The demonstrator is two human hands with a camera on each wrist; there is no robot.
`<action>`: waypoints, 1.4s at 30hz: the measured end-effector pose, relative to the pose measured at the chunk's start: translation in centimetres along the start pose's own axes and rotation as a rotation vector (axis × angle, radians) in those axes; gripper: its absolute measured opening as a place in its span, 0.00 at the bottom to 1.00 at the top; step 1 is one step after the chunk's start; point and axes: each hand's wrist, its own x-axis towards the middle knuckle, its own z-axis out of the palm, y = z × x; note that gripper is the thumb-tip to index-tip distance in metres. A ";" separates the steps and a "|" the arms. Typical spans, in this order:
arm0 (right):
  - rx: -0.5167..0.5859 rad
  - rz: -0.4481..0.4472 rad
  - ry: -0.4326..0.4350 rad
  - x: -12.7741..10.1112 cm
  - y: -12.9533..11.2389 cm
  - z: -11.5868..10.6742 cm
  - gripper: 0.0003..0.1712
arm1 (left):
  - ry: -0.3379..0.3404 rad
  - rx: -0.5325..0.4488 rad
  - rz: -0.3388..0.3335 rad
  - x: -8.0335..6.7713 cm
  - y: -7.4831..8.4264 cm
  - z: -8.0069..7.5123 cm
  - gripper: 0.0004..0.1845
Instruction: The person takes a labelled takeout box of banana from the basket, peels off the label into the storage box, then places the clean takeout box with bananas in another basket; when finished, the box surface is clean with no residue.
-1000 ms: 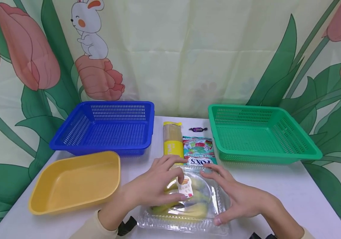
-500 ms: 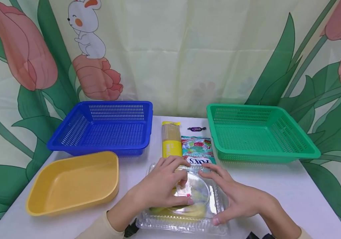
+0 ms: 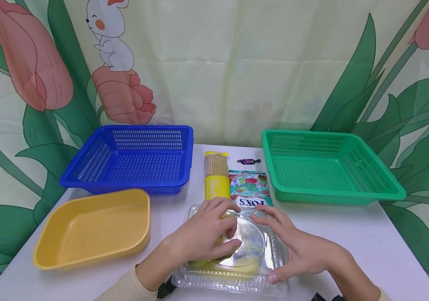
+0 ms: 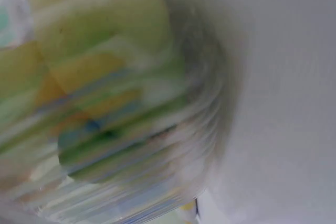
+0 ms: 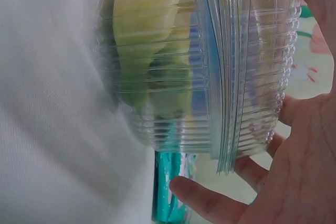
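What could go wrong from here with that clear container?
If pushed away from the person, the clear container could bump the FOX'S bag, which lies just beyond it.
It looks like thin plastic, so hard pressure from the left hand or right hand might flex it.
The left wrist view is blurred, so a slip there could be missed.

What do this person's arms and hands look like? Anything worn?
The left hand and right hand are bare, no gloves or visible rings. A plain cream fabric sleeve shows on each arm, ending short of the wrist. Small black pieces by both wrists are too cropped to identify.
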 end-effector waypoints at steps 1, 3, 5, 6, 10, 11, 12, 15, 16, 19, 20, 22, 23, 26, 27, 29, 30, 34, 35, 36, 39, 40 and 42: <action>-0.006 -0.004 0.001 0.0 0.0 0.0 0.64 | -0.008 0.007 0.008 0.0 0.0 0.0 0.15; -0.009 -0.007 0.001 0.0 0.0 0.0 0.64 | -0.024 0.021 0.021 0.0 0.0 0.1 0.15; -0.016 -0.016 0.001 0.0 0.0 -0.1 0.63 | -0.032 0.021 0.028 -0.1 0.0 0.2 0.15; -0.013 -0.013 -0.001 0.0 0.0 -0.1 0.63 | -0.030 0.021 0.029 -0.1 0.0 0.2 0.15; -0.004 -0.011 -0.006 0.0 0.0 -0.1 0.64 | -0.018 0.015 0.032 -0.2 0.0 0.1 0.12; -0.001 -0.005 -0.006 0.0 0.0 -0.1 0.64 | -0.017 0.014 0.030 -0.1 0.0 0.1 0.11; 0.001 -0.001 -0.005 0.0 0.0 -0.1 0.65 | -0.017 0.013 0.027 -0.1 0.0 0.1 0.10; -0.005 -0.009 0.000 0.0 0.0 -0.1 0.64 | -0.022 0.011 0.017 -0.1 0.0 0.0 0.09; -0.005 -0.010 0.000 0.0 0.0 -0.1 0.64 | -0.026 0.007 0.015 -0.1 0.0 0.0 0.09; -0.003 -0.022 0.001 0.0 0.0 -0.1 0.64 | -0.033 -0.009 0.008 -0.2 0.0 -0.1 0.08; 0.001 -0.028 0.001 0.0 -0.1 -0.2 0.63 | -0.033 -0.014 0.008 -0.2 0.0 -0.1 0.08; 0.010 -0.029 0.000 0.0 -0.2 -0.2 0.63 | -0.033 -0.026 0.007 -0.2 0.1 -0.1 0.07; 0.011 -0.028 0.001 0.0 -0.2 -0.2 0.64 | -0.032 -0.037 0.006 -0.2 0.1 -0.1 0.07; 0.019 -0.014 -0.003 0.0 -0.1 -0.1 0.64 | -0.036 -0.068 -0.003 -0.3 0.1 -0.1 0.07; 0.022 -0.006 -0.004 0.0 -0.1 0.0 0.65 | -0.037 -0.077 -0.008 -0.3 0.1 -0.2 0.07; 0.021 -0.001 -0.006 0.0 0.0 0.1 0.65 | -0.036 -0.089 -0.013 -0.3 0.1 -0.1 0.08; 0.023 0.000 -0.007 0.0 0.1 0.1 0.65 | -0.036 -0.089 -0.014 -0.3 0.1 -0.1 0.08; 0.019 -0.008 -0.001 0.0 0.3 0.2 0.65 | -0.021 -0.103 -0.008 -0.2 0.0 -0.2 0.09; 0.020 -0.009 0.000 0.0 0.3 0.2 0.65 | -0.016 -0.111 -0.005 -0.2 0.0 -0.2 0.09; 0.025 -0.005 0.001 0.0 0.3 0.2 0.65 | -0.011 -0.123 -0.005 -0.2 0.0 -0.2 0.09; 0.035 -0.006 -0.001 -0.1 0.3 0.2 0.65 | 0.005 -0.171 -0.012 -0.2 -0.2 -0.3 0.09; 0.041 -0.003 -0.001 -0.1 0.3 0.2 0.65 | 0.013 -0.191 -0.016 -0.2 -0.2 -0.3 0.08; 0.054 0.012 -0.003 -0.1 0.2 0.2 0.65 | 0.030 -0.232 -0.023 -0.2 -0.3 -0.3 0.08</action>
